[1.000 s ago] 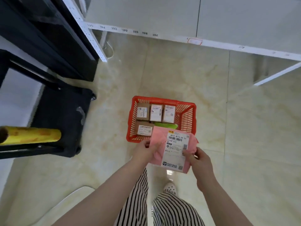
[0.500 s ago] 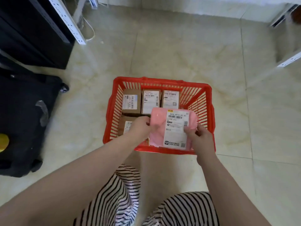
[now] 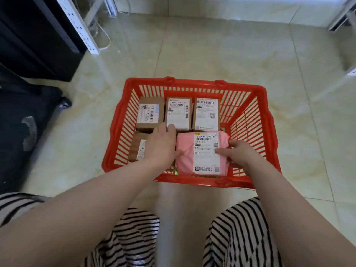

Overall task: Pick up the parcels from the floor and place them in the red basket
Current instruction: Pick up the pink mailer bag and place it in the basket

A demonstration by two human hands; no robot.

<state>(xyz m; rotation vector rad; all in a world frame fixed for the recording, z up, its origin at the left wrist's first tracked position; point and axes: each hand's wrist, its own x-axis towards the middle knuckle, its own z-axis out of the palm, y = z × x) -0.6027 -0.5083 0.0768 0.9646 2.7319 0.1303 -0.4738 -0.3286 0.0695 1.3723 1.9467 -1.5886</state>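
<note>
One pink parcel (image 3: pixel 192 153) sits inside the red basket (image 3: pixel 267 120), near-right part of the floor of it, white shipping label (image 3: pixel 206 151) facing up. Right hand (image 3: pixel 240 153) is on its right edge, fingers (image 3: pixel 221 151) laid across the label, thumb at the upper right corner; looks like a loose hold, not a tight clamp. Left hand (image 3: pixel 160 145) is at the parcel's left edge, palm down, fingers mostly extended. Can't tell whether it actually grips the parcel or only rests against it and the box below.

Three brown cardboard boxes stand in a row along the far side of the basket, labels up: left box (image 3: pixel 150 114), middle box (image 3: pixel 178 115), right box (image 3: pixel 206 114). Left fingertips (image 3: pixel 169 128) touch the near edge of the middle one. A fourth brown box (image 3: pixel 137 147) lies near-left, partly under the left hand. A sliver of green (image 3: pixel 175 171) shows under the pink parcel's near-left corner; can't identify it.

Basket is on a pale tiled floor (image 3: pixel 192 54). Black case (image 3: pixel 23 128) well to the left, white shelf upright (image 3: pixel 79 26) far left. Striped trousers (image 3: pixel 237 237) at the bottom of the view.
</note>
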